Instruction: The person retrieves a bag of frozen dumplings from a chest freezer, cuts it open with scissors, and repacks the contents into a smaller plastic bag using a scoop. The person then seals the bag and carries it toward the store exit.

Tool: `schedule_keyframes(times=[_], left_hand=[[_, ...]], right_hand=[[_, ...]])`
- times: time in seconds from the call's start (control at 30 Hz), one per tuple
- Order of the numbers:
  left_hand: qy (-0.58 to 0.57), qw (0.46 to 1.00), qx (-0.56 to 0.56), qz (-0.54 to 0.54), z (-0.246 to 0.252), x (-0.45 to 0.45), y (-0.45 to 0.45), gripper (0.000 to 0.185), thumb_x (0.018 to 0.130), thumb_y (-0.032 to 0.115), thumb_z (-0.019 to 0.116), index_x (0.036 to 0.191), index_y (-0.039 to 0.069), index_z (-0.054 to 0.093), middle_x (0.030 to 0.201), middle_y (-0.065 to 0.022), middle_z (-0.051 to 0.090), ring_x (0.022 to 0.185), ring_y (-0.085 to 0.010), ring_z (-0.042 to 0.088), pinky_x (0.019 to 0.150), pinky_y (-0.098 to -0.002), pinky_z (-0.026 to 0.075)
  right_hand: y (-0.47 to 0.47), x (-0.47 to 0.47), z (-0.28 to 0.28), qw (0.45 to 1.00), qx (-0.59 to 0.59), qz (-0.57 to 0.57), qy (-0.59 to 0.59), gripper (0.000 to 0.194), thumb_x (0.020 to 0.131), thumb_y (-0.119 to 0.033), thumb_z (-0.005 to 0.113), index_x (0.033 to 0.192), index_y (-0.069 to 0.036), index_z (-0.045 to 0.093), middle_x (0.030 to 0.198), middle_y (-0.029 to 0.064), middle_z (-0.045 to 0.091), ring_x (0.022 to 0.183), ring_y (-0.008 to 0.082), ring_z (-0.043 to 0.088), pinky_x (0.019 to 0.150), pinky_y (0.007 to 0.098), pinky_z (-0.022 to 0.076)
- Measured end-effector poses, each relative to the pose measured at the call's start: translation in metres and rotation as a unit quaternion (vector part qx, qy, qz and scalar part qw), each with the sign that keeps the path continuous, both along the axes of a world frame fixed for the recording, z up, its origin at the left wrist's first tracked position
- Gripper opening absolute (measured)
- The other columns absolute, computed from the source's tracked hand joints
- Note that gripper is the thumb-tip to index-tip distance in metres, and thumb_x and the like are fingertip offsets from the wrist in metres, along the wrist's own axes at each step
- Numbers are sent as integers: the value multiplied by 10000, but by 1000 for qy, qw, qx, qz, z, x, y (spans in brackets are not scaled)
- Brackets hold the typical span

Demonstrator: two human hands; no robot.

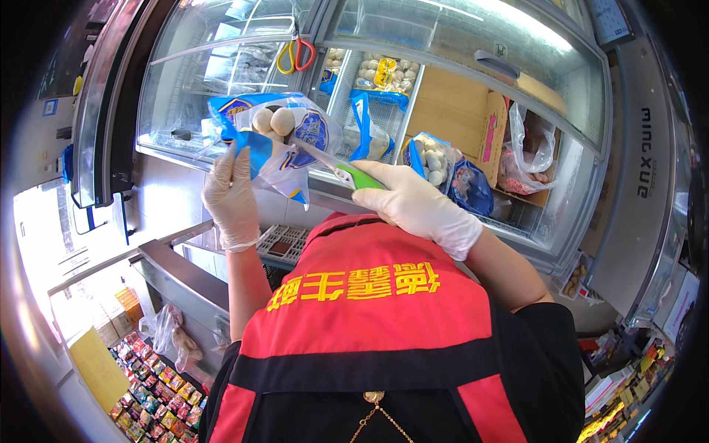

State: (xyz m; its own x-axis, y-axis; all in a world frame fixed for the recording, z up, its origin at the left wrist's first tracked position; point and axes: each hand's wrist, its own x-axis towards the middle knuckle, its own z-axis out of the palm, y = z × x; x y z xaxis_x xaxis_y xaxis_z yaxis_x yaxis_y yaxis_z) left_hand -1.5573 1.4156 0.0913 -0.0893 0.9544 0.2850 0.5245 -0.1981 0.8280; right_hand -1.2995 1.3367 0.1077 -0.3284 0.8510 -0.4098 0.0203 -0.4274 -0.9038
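Note:
My left hand (pixel 230 196), in a thin translucent glove, pinches the blue edge of a clear-and-blue plastic bag (pixel 310 130). Pale round balls of food (pixel 274 122) sit inside the bag, which is held above the front edge of a glass-topped freezer. My right hand (pixel 407 199), gloved too, grips a green-handled tool (pixel 360 177) that looks like a knife. Its narrow pale end reaches up and left to the bag. Whether that end is in the plastic or only against it, I cannot tell.
Within the freezer (pixel 332 194) lie more bags of balls (pixel 432 158), a dark blue bag (pixel 471 185) and a cardboard box (pixel 490 138) holding a plastic bag. Scissors (pixel 296 55) with red and yellow handles rest on the glass. Below stands a grey plastic crate (pixel 282 242).

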Motion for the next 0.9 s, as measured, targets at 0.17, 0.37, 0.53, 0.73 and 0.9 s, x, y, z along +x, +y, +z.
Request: schedule_keyframes(times=[0.17, 0.37, 0.53, 0.73, 0.9], left_hand=[[-33, 997, -15, 61, 6, -14, 3, 181, 904, 51, 661, 1076, 35, 712, 780, 53, 582, 673, -34, 457, 576, -201, 385], [-86, 992, -16, 88, -3, -22, 5, 194, 922, 91, 652, 1100, 35, 705, 782, 60, 595, 635, -7, 432, 518, -171, 342], [-103, 988, -26, 110, 6, -20, 3, 202, 927, 125, 649, 1099, 35, 704, 813, 28, 641, 672, -18, 508, 516, -161, 402], [-90, 989, -22, 116, 10, -17, 2, 186, 921, 134, 659, 1072, 39, 713, 800, 29, 649, 635, -13, 509, 493, -151, 386], [-73, 991, -23, 111, 10, -26, -2, 173, 922, 115, 655, 1066, 40, 715, 773, 38, 635, 604, -5, 474, 473, -160, 348]], right_hand=[[-31, 50, 29, 990, -100, -53, 82, 459, 912, -152, 616, 1342, -29, 514, 768, -31, 533, 595, 32, 430, 519, 191, 336], [-82, 127, 69, 982, -122, -140, -41, 651, 800, -211, 655, 1382, 6, 462, 668, -49, 481, 471, 8, 317, 424, 205, 200], [-124, 162, 52, 962, -166, -182, -118, 575, 821, -144, 640, 1367, -34, 499, 715, -26, 522, 518, 4, 329, 457, 191, 228], [-156, 147, -116, 926, 1, -119, -357, 522, 831, -185, 614, 1336, -92, 523, 746, 116, 637, 566, 226, 577, 560, 376, 456], [-145, 96, -154, 791, -40, -28, -610, 573, 835, -206, 625, 1377, -214, 440, 803, 176, 669, 720, 369, 658, 663, 490, 502]])
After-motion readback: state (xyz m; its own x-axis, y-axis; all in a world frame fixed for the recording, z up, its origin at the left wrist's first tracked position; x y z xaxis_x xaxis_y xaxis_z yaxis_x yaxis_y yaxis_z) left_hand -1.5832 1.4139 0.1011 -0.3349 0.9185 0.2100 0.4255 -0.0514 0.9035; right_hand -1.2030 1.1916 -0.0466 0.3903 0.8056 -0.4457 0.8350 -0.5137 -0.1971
